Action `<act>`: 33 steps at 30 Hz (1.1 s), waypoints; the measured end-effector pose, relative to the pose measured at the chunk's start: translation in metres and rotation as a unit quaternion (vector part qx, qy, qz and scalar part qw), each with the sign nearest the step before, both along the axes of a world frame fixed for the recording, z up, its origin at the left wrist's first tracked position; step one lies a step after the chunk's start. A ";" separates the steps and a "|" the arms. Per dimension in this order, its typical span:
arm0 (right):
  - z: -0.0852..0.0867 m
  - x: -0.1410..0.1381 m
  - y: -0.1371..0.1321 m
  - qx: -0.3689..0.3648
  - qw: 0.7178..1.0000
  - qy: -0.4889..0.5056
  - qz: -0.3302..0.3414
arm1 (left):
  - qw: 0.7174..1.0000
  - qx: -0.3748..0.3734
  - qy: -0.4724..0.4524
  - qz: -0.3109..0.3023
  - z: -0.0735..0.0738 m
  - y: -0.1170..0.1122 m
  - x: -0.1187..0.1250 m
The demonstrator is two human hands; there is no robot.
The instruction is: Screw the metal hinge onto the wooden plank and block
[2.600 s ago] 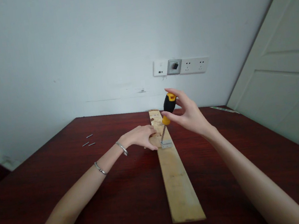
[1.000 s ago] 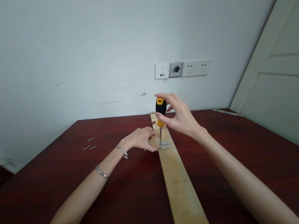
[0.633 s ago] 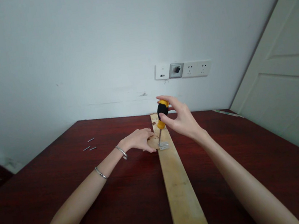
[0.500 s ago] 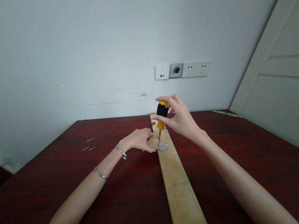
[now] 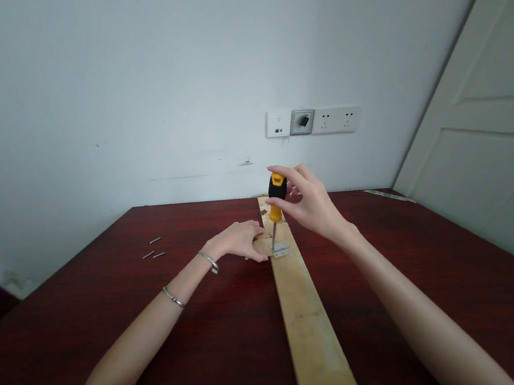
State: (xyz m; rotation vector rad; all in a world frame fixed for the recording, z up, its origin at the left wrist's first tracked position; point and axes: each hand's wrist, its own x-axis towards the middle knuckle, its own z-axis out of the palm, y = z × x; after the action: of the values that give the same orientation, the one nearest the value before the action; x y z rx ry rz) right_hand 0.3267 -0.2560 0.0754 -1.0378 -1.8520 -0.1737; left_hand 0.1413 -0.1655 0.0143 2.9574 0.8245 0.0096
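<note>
A long wooden plank (image 5: 307, 314) lies on the dark red table (image 5: 115, 342), running away from me. A small metal bracket (image 5: 282, 250) sits on its far part. My right hand (image 5: 309, 204) grips the black-and-yellow handle of a screwdriver (image 5: 275, 199), which stands almost upright with its tip down on the bracket. My left hand (image 5: 239, 239) rests on the plank's left edge beside the bracket, fingers bent and pressed against the wood. Two bracelets show on my left forearm.
Three loose screws (image 5: 152, 250) lie on the table at the far left. A white wall with a row of sockets (image 5: 313, 121) stands behind the table. A white door (image 5: 495, 137) is at the right.
The screwdriver has stayed on the bracket while my right fingers shifted around its handle; it now stands more upright than 2.6 s ago. My left hand has stayed put.
</note>
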 end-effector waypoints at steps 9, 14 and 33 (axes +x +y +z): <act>-0.002 -0.001 0.003 -0.004 1.000 0.021 0.020 | 1.000 0.003 -0.015 -0.018 0.001 -0.003 0.002; -0.002 -0.002 0.002 0.001 0.999 0.050 0.019 | 1.000 -0.002 -0.011 -0.016 0.002 -0.006 0.003; 0.003 -0.003 -0.005 -0.003 1.000 0.021 -0.017 | 0.999 -0.019 -0.019 -0.022 -0.002 -0.007 0.006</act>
State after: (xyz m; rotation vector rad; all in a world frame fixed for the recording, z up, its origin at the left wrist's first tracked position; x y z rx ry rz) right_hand 0.3233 -0.2614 0.0782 -1.0692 -1.7982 -0.1660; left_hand 0.1469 -0.1722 0.0122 2.9306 0.7450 0.0469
